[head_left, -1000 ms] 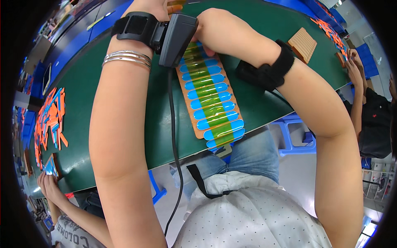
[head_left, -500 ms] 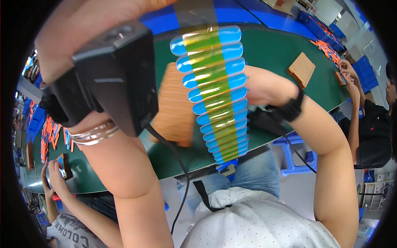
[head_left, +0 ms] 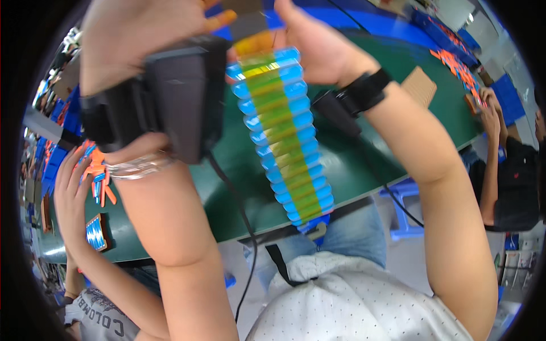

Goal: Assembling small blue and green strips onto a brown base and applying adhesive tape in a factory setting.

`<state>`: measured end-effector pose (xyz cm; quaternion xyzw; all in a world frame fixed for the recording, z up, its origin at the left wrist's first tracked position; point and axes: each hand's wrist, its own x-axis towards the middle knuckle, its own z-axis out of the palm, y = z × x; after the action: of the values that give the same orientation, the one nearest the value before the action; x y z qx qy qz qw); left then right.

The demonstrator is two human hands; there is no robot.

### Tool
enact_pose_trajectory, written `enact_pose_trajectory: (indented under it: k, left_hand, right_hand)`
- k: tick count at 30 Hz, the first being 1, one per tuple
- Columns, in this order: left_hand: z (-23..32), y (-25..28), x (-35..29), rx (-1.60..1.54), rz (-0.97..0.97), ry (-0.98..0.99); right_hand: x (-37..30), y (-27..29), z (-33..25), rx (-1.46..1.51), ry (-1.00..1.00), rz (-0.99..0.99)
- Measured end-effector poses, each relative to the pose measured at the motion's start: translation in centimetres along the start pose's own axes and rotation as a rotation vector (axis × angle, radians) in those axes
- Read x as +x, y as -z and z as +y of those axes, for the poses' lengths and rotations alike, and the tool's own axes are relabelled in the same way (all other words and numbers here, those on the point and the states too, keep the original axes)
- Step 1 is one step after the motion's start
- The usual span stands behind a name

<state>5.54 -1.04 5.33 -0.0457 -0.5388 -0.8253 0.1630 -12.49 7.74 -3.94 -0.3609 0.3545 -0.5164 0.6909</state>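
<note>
A long row of blue, round-ended pieces [head_left: 310,128], joined down the middle by see-through yellow tape [head_left: 278,131], slants from the upper middle toward the table's near edge. Beyond its top end the tape [head_left: 250,20] runs on bare. My right hand [head_left: 327,48] is at that top end, its fingers curled behind the tape and its thumb standing apart. On the other side, my left hand [head_left: 142,34] is raised and blurred, its fingertips close to the bare tape; its grip is unclear. At the row's lower end sits a blue fitting with a metal hook [head_left: 317,230].
Black wrist devices [head_left: 187,102] with cables are strapped to both my wrists. A grooved tan board [head_left: 421,85] lies right on the green table [head_left: 352,153]. Orange pieces [head_left: 460,68] lie farther right. Co-workers sit either side; one's hand [head_left: 71,193] reaches near a pile at left.
My right hand has moved up from beside the row to its top end. The row has shifted left. The middle board no longer shows. The left co-worker's hand has left its small board.
</note>
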Motion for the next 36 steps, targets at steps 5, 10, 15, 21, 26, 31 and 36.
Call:
enact_pose_trajectory:
  k: [5,10,15,21,26,31,36]
  left_hand:
    - [0.1,0.1,-0.5,-0.041,0.013,0.118]
    - [-3.2,0.7,-0.2,-0.11,0.016,0.268]
    - [-5.1,1.4,-1.3,-0.129,0.083,0.355]
    - [-15.2,-6.8,-7.4,-0.519,0.125,0.192]
    - [-22.8,-11.9,-14.3,-0.565,-0.148,0.149]
    - [-18.1,-8.1,-10.1,-0.53,-0.066,0.449]
    - [-10.7,-9.5,-1.4,-0.092,0.563,0.237]
  right_hand:
    - [-9.3,-5.5,-0.6,-0.563,0.285,-0.074]
    - [-14.6,-5.8,0.3,-0.818,0.352,-0.042]
    - [-12.7,-5.3,7.3,-0.921,0.577,0.46]
    - [-20.0,-4.8,14.1,-0.707,0.564,0.217]
    - [-28.0,-6.7,18.6,-0.65,0.228,0.128]
    - [-28.1,-6.9,17.1,-0.611,0.33,0.044]
    - [-26.6,-5.6,15.7,-0.843,0.415,-0.114]
